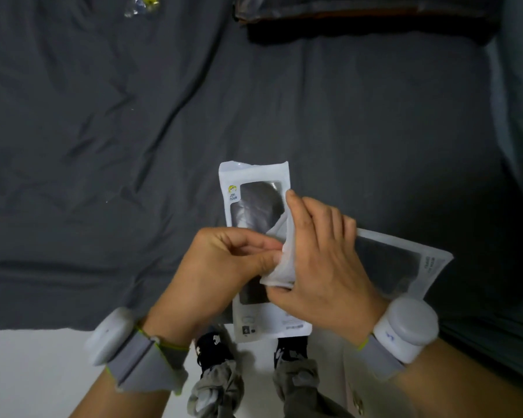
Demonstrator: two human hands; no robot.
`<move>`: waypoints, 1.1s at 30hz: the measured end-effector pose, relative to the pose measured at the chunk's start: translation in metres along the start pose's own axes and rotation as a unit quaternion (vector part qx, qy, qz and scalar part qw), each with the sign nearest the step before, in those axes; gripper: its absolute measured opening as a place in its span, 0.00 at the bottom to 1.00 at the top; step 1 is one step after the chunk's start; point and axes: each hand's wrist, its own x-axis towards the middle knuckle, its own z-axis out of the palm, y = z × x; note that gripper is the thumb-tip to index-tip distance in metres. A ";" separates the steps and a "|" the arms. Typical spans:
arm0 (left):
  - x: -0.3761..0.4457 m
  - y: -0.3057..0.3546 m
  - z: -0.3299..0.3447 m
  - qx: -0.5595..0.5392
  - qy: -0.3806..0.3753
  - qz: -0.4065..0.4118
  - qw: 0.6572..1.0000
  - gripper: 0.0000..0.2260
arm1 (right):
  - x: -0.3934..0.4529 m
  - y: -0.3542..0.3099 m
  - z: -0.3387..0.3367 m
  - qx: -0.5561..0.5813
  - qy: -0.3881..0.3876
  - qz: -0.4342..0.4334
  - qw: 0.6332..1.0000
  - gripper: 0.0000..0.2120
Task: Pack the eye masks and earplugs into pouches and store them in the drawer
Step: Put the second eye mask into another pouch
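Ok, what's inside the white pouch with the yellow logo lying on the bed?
Through the clear window of the white pouch, something dark and folded shows, likely an eye mask. The left hand and right hand cover its middle, so earplugs can't be confirmed.
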 end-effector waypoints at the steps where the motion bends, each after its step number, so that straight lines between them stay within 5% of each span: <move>1: 0.002 0.003 0.002 -0.003 -0.025 0.003 1.000 0.06 | 0.001 0.004 -0.003 -0.001 0.002 -0.008 1.000 0.52; 9: 0.008 0.013 0.019 0.016 -0.010 0.035 0.999 0.05 | 0.013 0.023 -0.023 0.026 0.017 -0.026 0.999 0.50; 17: 0.025 0.023 -0.012 0.032 -0.142 -0.031 0.989 0.30 | 0.053 0.026 -0.023 0.001 -0.005 -0.025 1.000 0.51; 25: 0.066 0.054 -0.059 0.032 -0.179 -0.002 0.983 0.21 | 0.113 -0.015 -0.030 -0.008 -0.018 -0.016 1.000 0.57; 28: 0.090 0.072 -0.101 0.024 -0.081 0.027 0.996 0.24 | 0.142 -0.025 -0.028 -0.010 -0.006 0.005 1.000 0.55; 30: 0.124 0.082 -0.128 0.030 0.083 0.051 0.995 0.19 | 0.155 -0.019 -0.026 -0.016 0.002 0.025 1.000 0.55; 33: 0.189 0.088 -0.165 0.148 0.283 0.094 0.943 0.13 | 0.162 -0.011 -0.026 -0.009 0.003 0.073 0.997 0.61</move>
